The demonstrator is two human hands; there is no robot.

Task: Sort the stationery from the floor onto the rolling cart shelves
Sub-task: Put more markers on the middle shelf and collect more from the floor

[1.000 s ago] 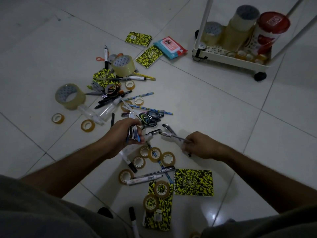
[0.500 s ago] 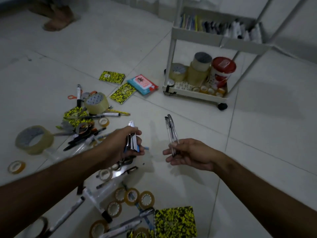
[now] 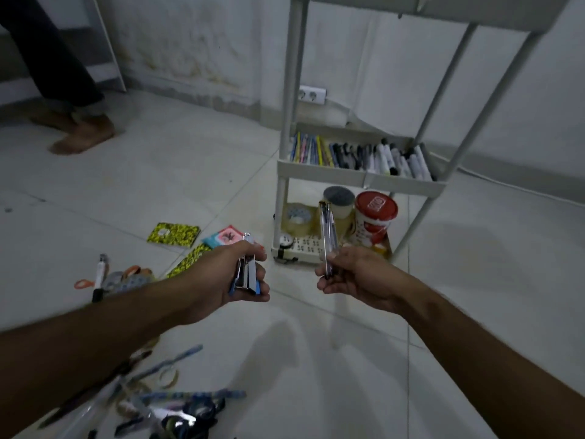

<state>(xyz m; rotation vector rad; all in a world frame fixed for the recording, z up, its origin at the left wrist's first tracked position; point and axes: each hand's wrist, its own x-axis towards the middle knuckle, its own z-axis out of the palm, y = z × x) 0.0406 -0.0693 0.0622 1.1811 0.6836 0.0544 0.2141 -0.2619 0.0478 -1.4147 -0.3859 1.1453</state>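
My left hand (image 3: 235,277) grips a bundle of small staplers (image 3: 248,267), silver and blue, held upright. My right hand (image 3: 354,275) pinches two clear pens (image 3: 326,232) that point up toward the white rolling cart (image 3: 357,179). The cart's middle shelf holds rows of pencils, pens and markers (image 3: 364,155). Its bottom shelf carries tape rolls (image 3: 299,218) and a red-lidded tub (image 3: 375,217). Both hands hover above the floor just in front of the cart's bottom shelf.
Loose stationery lies on the tiled floor at left and bottom: yellow-black notebooks (image 3: 174,234), a pink packet (image 3: 226,237), orange scissors (image 3: 104,278), blurred pens (image 3: 177,403). Another person's foot (image 3: 82,137) stands at back left. A wall socket (image 3: 311,95) sits behind the cart.
Both hands have lifted off the floor pile with the staplers and pens and moved toward the cart. The view has swung up, so the cart's middle shelf is in sight.
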